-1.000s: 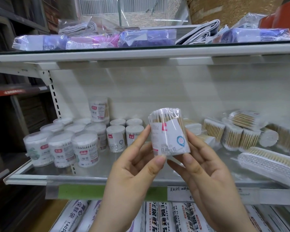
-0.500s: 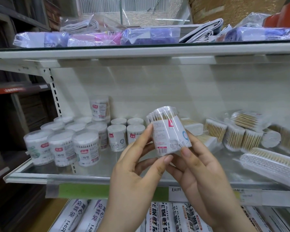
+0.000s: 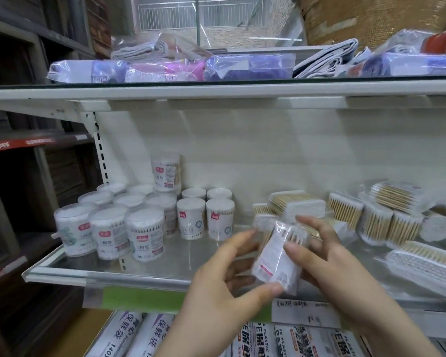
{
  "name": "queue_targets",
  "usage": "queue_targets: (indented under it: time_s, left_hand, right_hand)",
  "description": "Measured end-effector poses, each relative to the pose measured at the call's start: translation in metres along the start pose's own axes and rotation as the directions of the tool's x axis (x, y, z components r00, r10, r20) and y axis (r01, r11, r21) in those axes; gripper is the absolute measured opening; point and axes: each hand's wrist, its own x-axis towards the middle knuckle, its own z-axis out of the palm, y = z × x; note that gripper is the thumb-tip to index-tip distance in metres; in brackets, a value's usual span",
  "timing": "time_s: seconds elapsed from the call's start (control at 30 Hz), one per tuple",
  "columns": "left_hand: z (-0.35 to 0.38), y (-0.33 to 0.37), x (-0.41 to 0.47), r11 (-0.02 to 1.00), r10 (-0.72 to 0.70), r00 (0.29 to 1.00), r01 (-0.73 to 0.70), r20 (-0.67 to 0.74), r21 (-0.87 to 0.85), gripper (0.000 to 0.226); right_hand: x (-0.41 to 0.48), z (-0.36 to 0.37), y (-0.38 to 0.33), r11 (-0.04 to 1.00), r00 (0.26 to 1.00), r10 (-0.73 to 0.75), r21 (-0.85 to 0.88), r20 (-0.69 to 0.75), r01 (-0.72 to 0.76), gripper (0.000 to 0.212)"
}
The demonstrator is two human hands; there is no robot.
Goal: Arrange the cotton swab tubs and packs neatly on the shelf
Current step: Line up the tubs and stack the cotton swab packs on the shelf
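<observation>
Setting this tub (image 3: 278,256) down well means first bringing it upright, base flat to the shelf (image 3: 144,275) and label toward the front edge, like the standing tubs (image 3: 144,235) near the shelf's left end. The bare stretch just right of the two small tubs (image 3: 206,219) looks to me the natural slot. It should go straight down there, so that it knocks neither those neighbours nor the loose packs (image 3: 345,210) heaped toward the right end.

Both hands are clamped on the tub. The left hand (image 3: 224,287) pinches it, with the thumb at its lower end and the fingers up its left side. The right hand (image 3: 327,256) curls round its upper right side.

The tub is held in the air at the shelf's front edge, about midway along. Its long axis is tilted, not upright. The end where the sticks show points up and leans right, toward the shelf's back. The base points down, left and toward the person. Blur hides the label's print.
</observation>
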Motion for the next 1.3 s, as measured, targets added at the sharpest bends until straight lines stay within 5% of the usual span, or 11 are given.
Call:
queue_targets:
  time_s: [0.27,0.5,0.87,1.3]
  left_hand:
    - [-0.015,-0.01,0.01,0.983,-0.042,0.998,0.051,-0.054,0.174,0.049]
    - [-0.033,-0.011,0.014,0.973,-0.003,0.983,0.045,-0.186,0.224,0.038]
    - [-0.053,-0.007,0.007,0.972,0.064,0.963,0.0,-0.263,0.234,0.04]
    - [-0.058,0.003,0.0,0.973,0.065,0.963,-0.003,-0.262,0.231,0.03]
  right_hand:
    - [0.031,-0.003,-0.044,0.88,0.985,-0.02,-0.464,0.169,0.098,0.044]
    - [0.124,0.006,-0.083,0.843,0.978,-0.203,-0.502,0.035,0.193,0.053]
    - [0.193,0.028,-0.029,0.658,0.986,-0.167,-0.747,-0.023,0.094,0.068]
    - [0.201,0.055,-0.048,0.681,0.964,-0.263,-0.714,-0.033,0.161,0.058]
